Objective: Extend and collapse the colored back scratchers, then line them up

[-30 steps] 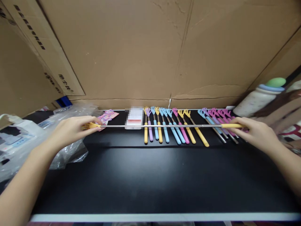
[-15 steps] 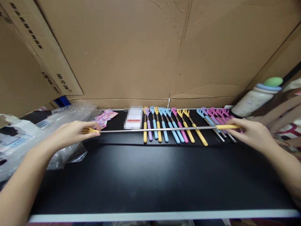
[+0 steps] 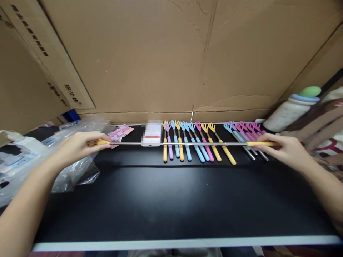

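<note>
A yellow telescopic back scratcher (image 3: 177,144) is stretched out sideways above the black table. My left hand (image 3: 80,144) pinches it at the clawed head, on the left. At the other end, my right hand (image 3: 286,150) grips the yellow handle. Beneath and behind the rod lies a row of shorter back scratchers (image 3: 189,148) in yellow, purple, blue and pink, claws toward the cardboard. Near my right hand is a second group of back scratchers (image 3: 243,137) in blue, purple and pink, partly covered by that hand.
Clear plastic bags (image 3: 77,175) and a white device (image 3: 29,150) lie at the left. Pink-purple cards (image 3: 123,132) and a blurred-out phone-like object (image 3: 152,134) rest at the back. A white bottle (image 3: 288,112) leans at the right. Cardboard (image 3: 150,64) walls the back.
Both hands have moved slightly outward, and the rod between them looks a little longer. The back scratcher sits slightly higher in view. The objects on the table have stayed put.
</note>
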{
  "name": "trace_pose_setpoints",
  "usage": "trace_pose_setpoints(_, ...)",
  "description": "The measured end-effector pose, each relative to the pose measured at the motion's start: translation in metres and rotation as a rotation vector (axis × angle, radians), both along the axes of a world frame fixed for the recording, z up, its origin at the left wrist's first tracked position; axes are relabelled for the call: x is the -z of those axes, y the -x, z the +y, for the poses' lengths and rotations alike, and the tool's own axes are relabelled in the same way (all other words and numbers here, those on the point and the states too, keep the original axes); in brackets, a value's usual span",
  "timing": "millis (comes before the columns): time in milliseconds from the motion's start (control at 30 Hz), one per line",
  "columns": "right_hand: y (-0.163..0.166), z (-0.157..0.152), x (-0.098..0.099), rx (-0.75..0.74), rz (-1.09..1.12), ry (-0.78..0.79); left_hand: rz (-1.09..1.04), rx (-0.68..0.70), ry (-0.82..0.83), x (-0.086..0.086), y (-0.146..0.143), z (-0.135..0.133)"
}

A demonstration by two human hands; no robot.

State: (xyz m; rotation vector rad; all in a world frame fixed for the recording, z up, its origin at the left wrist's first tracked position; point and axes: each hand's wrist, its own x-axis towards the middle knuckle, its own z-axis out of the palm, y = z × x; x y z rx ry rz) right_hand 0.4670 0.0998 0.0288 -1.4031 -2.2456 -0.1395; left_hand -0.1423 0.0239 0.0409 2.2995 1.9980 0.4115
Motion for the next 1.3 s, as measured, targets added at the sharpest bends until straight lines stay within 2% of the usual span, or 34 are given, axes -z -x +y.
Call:
trace_pose_setpoints(167,0.0013,-0.0003,0.001,-0.045,-0.066,0.071,0.115,-0.018,-0.064,0.0005,-0.0024,-0.0019)
trace_pose_setpoints(300,0.0016,0.0005,0.004,-0.054,-0.156,0.072,0.253,-0.042,-0.107,0.0021,-0.0033,-0.0028)
trace_pose_setpoints(667,0.0006,0.0021,0.0037,0.027,-0.158,0.099,0.274,-0.124,-0.003,0.0013,-0.0084,-0.0035)
trace_pose_setpoints(967,-0.0049,0.0059,0.0061,0.044,-0.199,0.021,0.314,-0.082,-0.022,0.0052,-0.0062,-0.003)
trace_pose_setpoints(1167,-0.007,0.0063,0.0068,0.072,-0.252,0.022,0.324,-0.017,-0.105,0.0075,-0.0031,-0.0013)
trace_pose_setpoints(1300,-0.007,0.0076,0.007,0.033,-0.248,-0.004,0.368,0.059,-0.118,0.0046,-0.0063,-0.0013)
